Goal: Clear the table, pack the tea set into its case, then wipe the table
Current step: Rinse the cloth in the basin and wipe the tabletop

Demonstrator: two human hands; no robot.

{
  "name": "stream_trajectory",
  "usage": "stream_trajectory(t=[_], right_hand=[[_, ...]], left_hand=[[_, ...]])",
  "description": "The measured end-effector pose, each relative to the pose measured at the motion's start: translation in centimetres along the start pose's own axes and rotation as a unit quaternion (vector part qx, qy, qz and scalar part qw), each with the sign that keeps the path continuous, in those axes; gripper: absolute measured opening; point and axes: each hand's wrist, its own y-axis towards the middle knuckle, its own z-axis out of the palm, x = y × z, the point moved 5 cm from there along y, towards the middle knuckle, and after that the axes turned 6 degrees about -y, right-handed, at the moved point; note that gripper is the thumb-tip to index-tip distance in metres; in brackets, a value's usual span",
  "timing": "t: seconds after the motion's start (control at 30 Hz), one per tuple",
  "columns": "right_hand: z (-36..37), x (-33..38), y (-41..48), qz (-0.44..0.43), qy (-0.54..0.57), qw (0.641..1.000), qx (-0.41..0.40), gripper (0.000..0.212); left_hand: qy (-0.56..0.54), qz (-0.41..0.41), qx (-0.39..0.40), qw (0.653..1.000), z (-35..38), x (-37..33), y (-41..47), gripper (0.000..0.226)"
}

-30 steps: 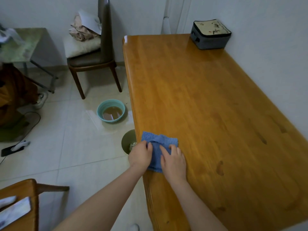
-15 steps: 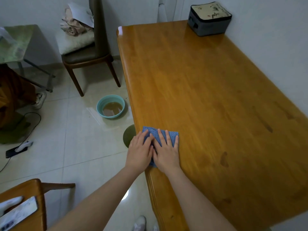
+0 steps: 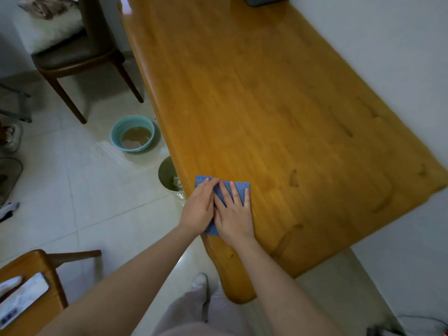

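1. Now the person is wiping, with both hands lying flat on a folded blue cloth (image 3: 240, 186). The cloth is sitting at about 7 o'clock on the bench (image 3: 278, 105), right against its left edge.
2. The left hand (image 3: 197, 208) is pressing the cloth's left half. Its fingers are lying straight and close together, so it is gripping nothing.
3. The right hand (image 3: 234, 214) is lying just beside it, touching it, with straight fingers slightly fanned toward 12 o'clock. It too is pressing rather than pinching.
4. Two flat palms are probably spreading the pressure so that the whole cloth is rubbing the wood and not bunching up.
5. At 12 o'clock, at the far end of the bench, only the lower edge of a dark case (image 3: 264, 0) is showing. I cannot tell whether it is zipped.
6. On the floor, at 10 o'clock from the cloth, a teal basin (image 3: 115, 134) is holding brownish water. A small bin (image 3: 164, 173) is standing just beside the bench edge, partly under it. They are likely waiting there for rinsing the cloth and catching crumbs.
7. Most of the bench is stretching away toward 12 and 3 o'clock, so long strokes in those directions seem to be what is coming next. Dark marks are showing at 3 o'clock from the cloth, and I cannot tell whether they are stains or grain.
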Motion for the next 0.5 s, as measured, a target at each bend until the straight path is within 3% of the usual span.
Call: stream_trajectory(t=[0.2, 0.5], right_hand=[[-0.2, -0.3, -5.0, 0.030, 0.010, 0.999, 0.013, 0.048], [-0.5, -0.3, -9.2, 0.028, 0.008, 0.999, 0.016, 0.052]], left_hand=[[0.117, 0.059, 0.052, 0.990, 2.8, -0.6, -4.6, 0.065], [0.209, 0.101, 0.062, 0.971, 4.6, -0.9, -8.2, 0.058]])
